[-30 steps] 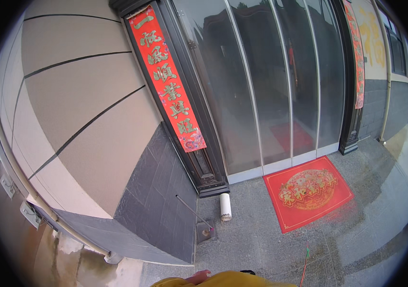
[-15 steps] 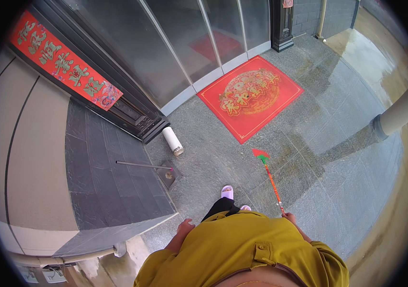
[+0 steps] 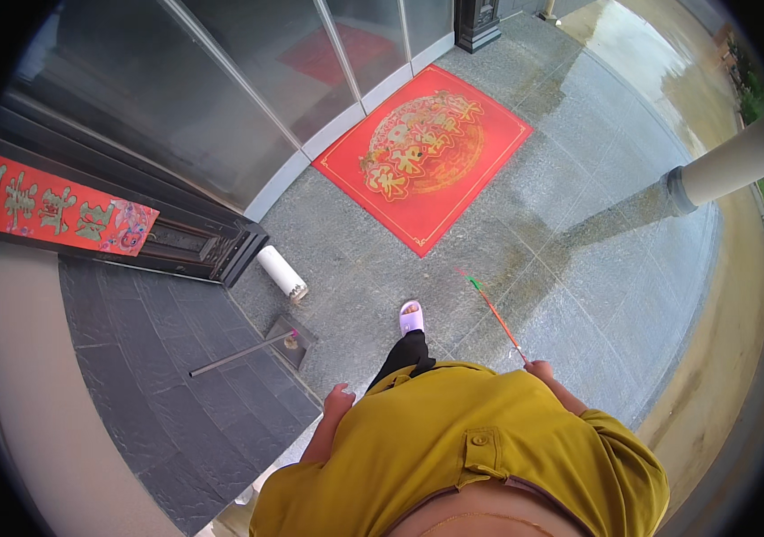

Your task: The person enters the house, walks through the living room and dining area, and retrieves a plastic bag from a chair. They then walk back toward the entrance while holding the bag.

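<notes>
My right hand [image 3: 539,368] is closed round the end of a long thin orange-red broom handle [image 3: 499,318]. The broom slants away to the upper left and ends in a green collar [image 3: 473,282] and a red head [image 3: 462,272] that looks thin from this angle, over the grey tiles before the red doormat [image 3: 426,152]. My left hand [image 3: 339,400] hangs beside my body on the left. Its fingers are loose and slightly bent, with nothing seen in them. One foot in a pale lilac slipper [image 3: 411,318] is forward on the floor.
Glass doors [image 3: 221,98] stand beyond the mat. At the left, a white cylinder [image 3: 281,272] lies by the dark door post, near a dark square dustpan-like piece [image 3: 299,351] with a grey stick [image 3: 239,353]. A round pillar [image 3: 731,166] rises at the right; wet patches mark the tiles.
My view has moved forward, and a lilac slipper has stepped ahead. The broom has come along in my right hand, its head now turned thinner to view. My left hand remains at my side.
</notes>
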A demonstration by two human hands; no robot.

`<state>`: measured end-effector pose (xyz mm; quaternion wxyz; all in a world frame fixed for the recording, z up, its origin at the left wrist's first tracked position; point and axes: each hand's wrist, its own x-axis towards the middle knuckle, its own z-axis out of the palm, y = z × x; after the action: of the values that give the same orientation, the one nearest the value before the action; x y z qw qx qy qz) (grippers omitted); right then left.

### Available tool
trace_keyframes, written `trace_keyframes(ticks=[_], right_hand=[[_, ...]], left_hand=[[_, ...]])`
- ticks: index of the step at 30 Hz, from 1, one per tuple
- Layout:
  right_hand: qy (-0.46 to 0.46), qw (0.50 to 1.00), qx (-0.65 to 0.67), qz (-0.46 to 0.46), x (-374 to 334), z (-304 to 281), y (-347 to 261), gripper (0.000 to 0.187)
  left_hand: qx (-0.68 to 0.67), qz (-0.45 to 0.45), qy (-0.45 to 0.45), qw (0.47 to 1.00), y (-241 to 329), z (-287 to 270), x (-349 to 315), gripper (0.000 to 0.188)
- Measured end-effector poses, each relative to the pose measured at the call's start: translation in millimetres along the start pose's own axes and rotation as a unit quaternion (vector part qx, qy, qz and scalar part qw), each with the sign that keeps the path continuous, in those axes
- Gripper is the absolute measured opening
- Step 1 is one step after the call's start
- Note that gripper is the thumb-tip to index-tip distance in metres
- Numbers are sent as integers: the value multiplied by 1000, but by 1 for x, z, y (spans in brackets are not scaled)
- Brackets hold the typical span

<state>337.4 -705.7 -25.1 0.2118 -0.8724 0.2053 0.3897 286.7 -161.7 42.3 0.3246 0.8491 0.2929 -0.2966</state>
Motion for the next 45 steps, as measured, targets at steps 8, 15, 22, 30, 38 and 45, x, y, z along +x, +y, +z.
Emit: trace_keyframes(ticks=[8, 15, 22, 30, 38, 45], right_hand=[[176, 954, 229, 85, 35, -86, -130, 31], [162, 892, 407, 113, 106, -146, -156, 25], [88, 918, 364, 131, 223, -260, -200, 23], [125, 974, 186, 19, 318, -396, -297, 31], [104, 964, 238, 65, 381, -447, -362, 39], [160, 947, 237, 149, 449, -501, -412, 34]], left_hand=[[-59, 38, 22, 997, 79, -79, 133, 45], [-154, 234, 81, 956, 332, -162, 213, 41], [-181, 315, 178, 915, 534, -221, 281, 39], [-261, 302, 286, 871, 667, -313, 334, 41], [-317, 285, 408, 807, 726, -443, 422, 40], [-327, 321, 460, 761, 833, -538, 517, 36]])
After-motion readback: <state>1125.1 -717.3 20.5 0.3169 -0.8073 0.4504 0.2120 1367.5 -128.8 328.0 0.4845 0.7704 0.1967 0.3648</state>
